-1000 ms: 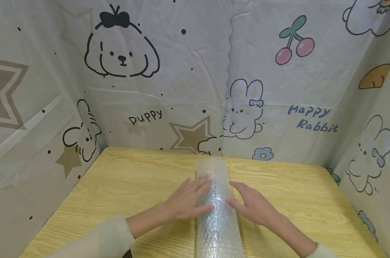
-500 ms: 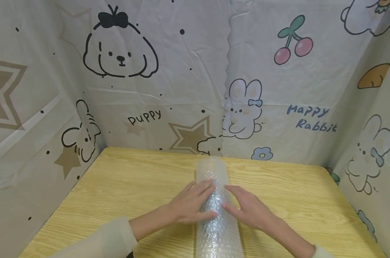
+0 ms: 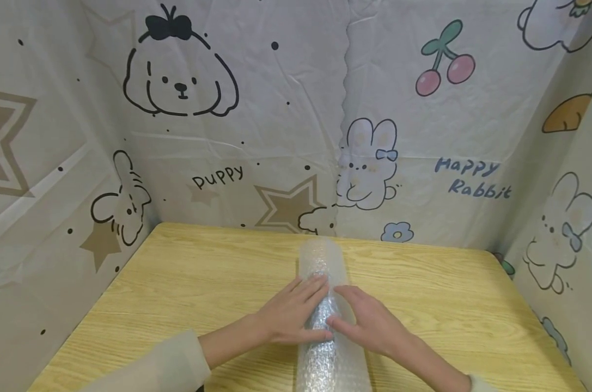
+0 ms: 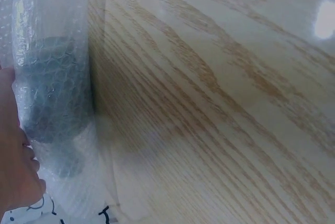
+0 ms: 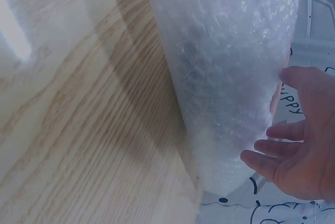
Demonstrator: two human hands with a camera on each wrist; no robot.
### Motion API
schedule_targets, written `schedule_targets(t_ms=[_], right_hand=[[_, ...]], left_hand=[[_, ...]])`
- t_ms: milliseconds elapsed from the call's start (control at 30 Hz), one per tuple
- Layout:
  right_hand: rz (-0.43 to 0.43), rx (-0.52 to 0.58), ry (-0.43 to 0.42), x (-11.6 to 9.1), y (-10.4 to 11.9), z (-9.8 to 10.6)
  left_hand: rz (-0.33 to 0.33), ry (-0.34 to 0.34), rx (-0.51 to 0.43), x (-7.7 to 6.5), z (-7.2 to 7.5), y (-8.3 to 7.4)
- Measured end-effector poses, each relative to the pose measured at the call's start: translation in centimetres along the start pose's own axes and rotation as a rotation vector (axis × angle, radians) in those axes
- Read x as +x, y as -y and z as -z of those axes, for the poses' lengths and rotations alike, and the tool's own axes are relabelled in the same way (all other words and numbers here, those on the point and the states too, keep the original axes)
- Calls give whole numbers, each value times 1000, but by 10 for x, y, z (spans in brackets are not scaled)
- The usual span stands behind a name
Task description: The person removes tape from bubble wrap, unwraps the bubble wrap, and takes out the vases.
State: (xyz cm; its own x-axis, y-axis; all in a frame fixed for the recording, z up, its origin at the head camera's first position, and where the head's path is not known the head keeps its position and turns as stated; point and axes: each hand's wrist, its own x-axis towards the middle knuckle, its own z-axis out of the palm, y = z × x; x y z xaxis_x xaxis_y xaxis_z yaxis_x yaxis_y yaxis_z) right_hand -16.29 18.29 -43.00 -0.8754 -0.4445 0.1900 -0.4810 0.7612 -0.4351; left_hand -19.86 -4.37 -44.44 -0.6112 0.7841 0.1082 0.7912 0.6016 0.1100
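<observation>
A long roll of clear bubble wrap [image 3: 325, 326] with something dark inside lies lengthwise on the wooden table [image 3: 188, 283], running from the near edge toward the back wall. My left hand [image 3: 296, 310] lies flat on its left flank, fingers straight. My right hand [image 3: 361, 318] lies flat on its right flank, fingertips almost meeting the left's over the top. In the left wrist view the bubble wrap roll [image 4: 52, 77] shows a dark core, with my left hand [image 4: 15, 161] against it. The right wrist view shows the bubble wrap roll [image 5: 230, 72] and my right hand's fingers [image 5: 298, 150] beside it.
A cartoon-print sheet [image 3: 276, 109] with a puppy, rabbits and cherries walls in the table at the back and both sides. Bare wood lies to the left and right [image 3: 462, 294] of the roll.
Both hands have slid inward over the roll, the right one most, so their fingertips now nearly meet on top. The roll has stayed in place.
</observation>
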Motion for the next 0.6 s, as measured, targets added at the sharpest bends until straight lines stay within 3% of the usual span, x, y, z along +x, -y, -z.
schedule_targets(t_ms=[333, 600], right_hand=[[41, -63, -23, 4, 6, -6], [83, -136, -142, 10, 8, -12]], left_hand=[[-17, -24, 25, 0, -4, 0], [-16, -28, 23, -1, -5, 0]])
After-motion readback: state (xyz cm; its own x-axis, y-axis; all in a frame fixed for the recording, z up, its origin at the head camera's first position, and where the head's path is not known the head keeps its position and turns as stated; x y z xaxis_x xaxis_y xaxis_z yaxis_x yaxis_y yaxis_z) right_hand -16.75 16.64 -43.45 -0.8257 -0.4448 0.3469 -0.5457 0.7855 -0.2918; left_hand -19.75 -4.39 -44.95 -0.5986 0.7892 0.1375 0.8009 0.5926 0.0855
